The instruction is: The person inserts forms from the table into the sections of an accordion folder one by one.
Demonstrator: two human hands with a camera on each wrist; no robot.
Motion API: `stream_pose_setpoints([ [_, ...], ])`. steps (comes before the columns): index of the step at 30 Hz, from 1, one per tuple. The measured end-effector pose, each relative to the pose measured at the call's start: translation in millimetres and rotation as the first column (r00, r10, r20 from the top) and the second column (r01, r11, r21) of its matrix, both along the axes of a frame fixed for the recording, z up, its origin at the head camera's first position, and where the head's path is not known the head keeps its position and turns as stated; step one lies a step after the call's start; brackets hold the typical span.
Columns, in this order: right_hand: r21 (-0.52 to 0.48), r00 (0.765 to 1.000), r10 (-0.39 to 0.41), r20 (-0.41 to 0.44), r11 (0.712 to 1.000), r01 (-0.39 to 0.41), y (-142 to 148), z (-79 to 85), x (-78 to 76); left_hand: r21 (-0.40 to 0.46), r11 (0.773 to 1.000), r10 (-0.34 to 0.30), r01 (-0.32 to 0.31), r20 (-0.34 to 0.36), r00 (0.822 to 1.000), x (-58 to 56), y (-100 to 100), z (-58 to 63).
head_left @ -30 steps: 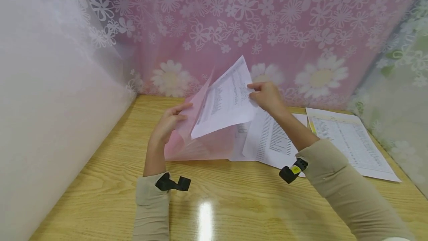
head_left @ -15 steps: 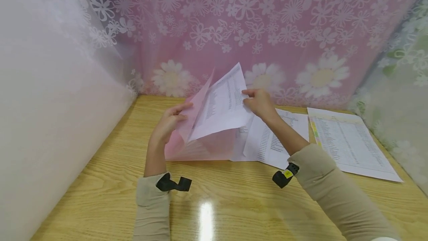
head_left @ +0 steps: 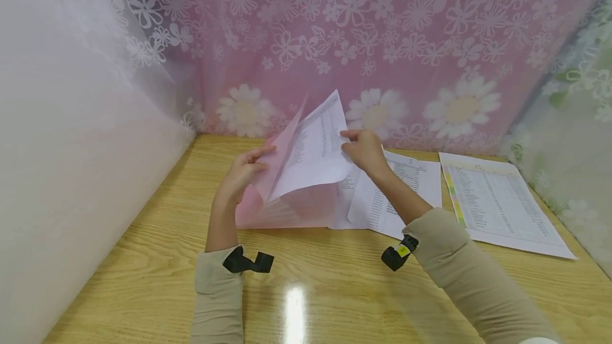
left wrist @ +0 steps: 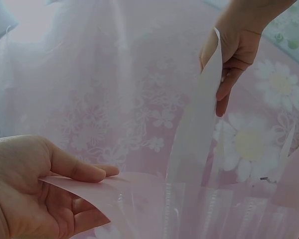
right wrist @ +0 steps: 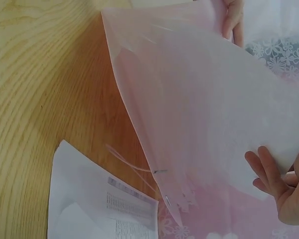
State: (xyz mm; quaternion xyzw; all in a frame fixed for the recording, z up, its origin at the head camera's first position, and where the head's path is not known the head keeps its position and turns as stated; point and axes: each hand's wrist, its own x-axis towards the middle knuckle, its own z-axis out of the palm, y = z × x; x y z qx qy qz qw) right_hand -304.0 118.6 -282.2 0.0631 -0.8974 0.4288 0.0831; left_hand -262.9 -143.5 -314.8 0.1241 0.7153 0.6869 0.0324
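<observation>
A pink translucent plastic folder [head_left: 296, 211] stands partly opened on the table, its cover raised. My left hand [head_left: 239, 177] pinches the cover's edge between thumb and fingers, as the left wrist view also shows. With thumb and fingers my right hand [head_left: 365, 152] grips the right edge of a printed sheet of paper [head_left: 313, 150]. That sheet is tilted up, and its lower left part lies behind the raised cover. In the right wrist view the sheet's plain back [right wrist: 239, 104] rises beside the folder's edge, with the right hand's fingers on it.
Overlapping printed papers [head_left: 365, 208] lie right of the folder, partly under the right forearm. Another printed page [head_left: 502, 206] with yellow and green marks lies farther right. A pink floral sheet [head_left: 306, 25] hangs behind the wooden table [head_left: 311, 269]. A thin loop [right wrist: 122, 159] extends from the folder.
My right hand has moved left and slightly down, bringing the sheet farther toward the raised cover. The left hand keeps its pinch on the folder in the same place.
</observation>
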Motion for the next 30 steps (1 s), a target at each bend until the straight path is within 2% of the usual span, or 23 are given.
stream_pose_setpoints([
  [7,-0.002,1.0,0.019,-0.007,1.0,-0.019,-6,-2.3,0.3,0.003,1.0,-0.003,0.003,0.002,1.0,1.0,0,0.7],
  [9,-0.014,1.0,0.027,0.013,1.0,-0.027,-4,-1.3,-0.1,0.002,1.0,0.0,0.0,0.004,1.0,1.3,0,1.3],
  [11,-0.071,0.995,0.063,0.075,0.996,-0.058,-1,0.5,-0.1,-0.003,1.0,0.003,-0.003,0.009,1.0,1.3,0,2.0],
  [13,-0.154,0.979,0.124,0.164,0.983,-0.099,1,1.9,-0.6,-0.009,1.0,0.007,-0.007,0.01,1.0,1.4,0,2.7],
  [16,-0.248,0.938,0.197,0.285,0.96,-0.127,1,3.6,-0.1,-0.021,1.0,0.015,-0.015,0.007,1.0,1.3,0,3.1],
  [18,-0.259,0.925,0.212,0.316,0.957,-0.131,1,4.3,1.0,-0.03,0.999,0.019,-0.019,0.003,1.0,1.1,1,3.0],
  [25,-0.172,0.962,0.134,0.236,0.981,-0.095,-1,3.8,4.2,-0.065,0.997,0.039,-0.039,-0.003,0.999,1.4,3,2.7],
  [30,-0.145,0.971,0.146,0.189,0.982,-0.119,-8,-0.5,5.8,-0.073,0.996,0.048,-0.049,-0.013,0.999,2.7,6,3.8],
])
